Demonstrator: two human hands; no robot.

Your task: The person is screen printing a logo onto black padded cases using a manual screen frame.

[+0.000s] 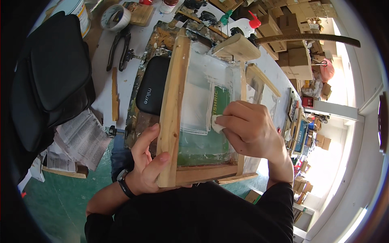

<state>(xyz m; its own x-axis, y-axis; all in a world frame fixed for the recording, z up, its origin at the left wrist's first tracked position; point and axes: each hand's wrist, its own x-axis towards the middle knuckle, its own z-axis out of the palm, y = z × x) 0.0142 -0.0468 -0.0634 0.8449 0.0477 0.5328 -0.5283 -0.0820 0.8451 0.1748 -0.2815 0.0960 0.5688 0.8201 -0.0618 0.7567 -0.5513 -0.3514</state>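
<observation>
A wooden screen-printing frame [173, 121] stands tilted before my chest, its mesh pale and partly coated, with green showing through. At its lower left corner my left hand [146, 162] grips the wooden side, thumb and fingertips on the near rail and the other fingers partly hidden. My right hand [252, 128] pinches a small white wad of cloth or tissue [218, 123] and presses it on the mesh, right of the middle. A black case [153, 85] with pale lettering lies just left of the frame.
A black bag [56, 65] hangs at the left above newspaper sheets [83, 135]. Pliers [118, 48], a tape roll [116, 18] and a wooden stick [115, 95] lie on the table. Behind the frame are a wooden block [237, 47] and a red-topped bottle [248, 26]; cardboard boxes [293, 60] fill the back right.
</observation>
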